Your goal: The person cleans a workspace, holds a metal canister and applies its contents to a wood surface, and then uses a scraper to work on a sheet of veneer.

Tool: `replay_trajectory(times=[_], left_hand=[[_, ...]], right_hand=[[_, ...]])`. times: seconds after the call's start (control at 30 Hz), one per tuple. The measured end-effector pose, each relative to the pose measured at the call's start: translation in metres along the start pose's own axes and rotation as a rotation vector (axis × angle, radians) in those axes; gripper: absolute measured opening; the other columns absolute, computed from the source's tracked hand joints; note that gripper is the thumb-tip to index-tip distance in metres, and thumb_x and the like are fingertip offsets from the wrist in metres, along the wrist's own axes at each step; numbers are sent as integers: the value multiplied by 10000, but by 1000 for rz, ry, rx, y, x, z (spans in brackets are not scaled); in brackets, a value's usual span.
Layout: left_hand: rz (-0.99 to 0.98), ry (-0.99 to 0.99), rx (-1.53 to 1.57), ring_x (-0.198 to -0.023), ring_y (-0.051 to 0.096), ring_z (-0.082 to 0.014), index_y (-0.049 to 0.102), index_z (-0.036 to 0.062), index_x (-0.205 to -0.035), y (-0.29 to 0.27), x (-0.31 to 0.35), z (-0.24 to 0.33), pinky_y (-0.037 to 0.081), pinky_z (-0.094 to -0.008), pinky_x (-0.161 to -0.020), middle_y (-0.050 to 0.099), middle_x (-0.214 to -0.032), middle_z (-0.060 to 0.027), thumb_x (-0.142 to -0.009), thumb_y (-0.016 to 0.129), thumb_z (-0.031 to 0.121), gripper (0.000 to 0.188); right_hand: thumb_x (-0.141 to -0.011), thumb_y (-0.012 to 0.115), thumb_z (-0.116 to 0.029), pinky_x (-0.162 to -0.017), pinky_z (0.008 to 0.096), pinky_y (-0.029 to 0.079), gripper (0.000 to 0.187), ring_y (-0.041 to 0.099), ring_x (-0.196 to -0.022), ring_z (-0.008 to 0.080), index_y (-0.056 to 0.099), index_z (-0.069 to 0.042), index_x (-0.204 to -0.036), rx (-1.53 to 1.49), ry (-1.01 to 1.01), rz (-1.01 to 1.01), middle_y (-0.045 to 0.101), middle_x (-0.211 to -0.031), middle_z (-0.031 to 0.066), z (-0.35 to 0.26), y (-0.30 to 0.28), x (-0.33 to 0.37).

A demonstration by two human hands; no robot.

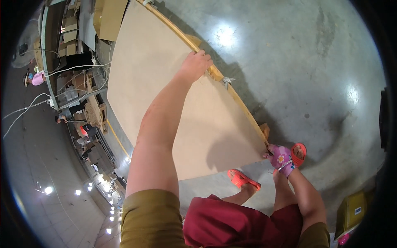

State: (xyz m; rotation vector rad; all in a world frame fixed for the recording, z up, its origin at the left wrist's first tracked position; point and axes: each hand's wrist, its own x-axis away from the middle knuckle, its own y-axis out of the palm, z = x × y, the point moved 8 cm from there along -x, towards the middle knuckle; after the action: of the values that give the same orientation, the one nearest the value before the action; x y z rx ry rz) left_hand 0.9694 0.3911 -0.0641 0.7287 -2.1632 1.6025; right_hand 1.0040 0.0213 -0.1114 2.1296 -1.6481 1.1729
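Observation:
A large flat beige board with a wooden strip along its right edge fills the middle of the view. My bare left hand grips that edge partway up, its fingers bent over the strip. At the board's near right corner is my right hand, in a purple glove with a flower print. Its fingers are closed at the corner, beside a small dark bit I cannot make out. A pale tie is knotted round the strip between my hands.
My feet in orange slippers stand by the near edge on the grey floor. A yellow-green box sits at the lower right. Cardboard, pallets and hanging white cables are at left, with people farther off.

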Motion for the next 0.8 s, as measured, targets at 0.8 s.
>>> replay_trajectory(times=[0.8], left_hand=[[-176,-316,1375,-1053,470,-337,481,103,-1107,-27,358,227,415,-412,-874,438,-1208,-155,-812,565,229,332]], right_hand=[[-841,546,-198,-525,227,375,309,431,-619,80,518,-11,-1085,-691,564,243,519,-803,3,189,-9,242]])
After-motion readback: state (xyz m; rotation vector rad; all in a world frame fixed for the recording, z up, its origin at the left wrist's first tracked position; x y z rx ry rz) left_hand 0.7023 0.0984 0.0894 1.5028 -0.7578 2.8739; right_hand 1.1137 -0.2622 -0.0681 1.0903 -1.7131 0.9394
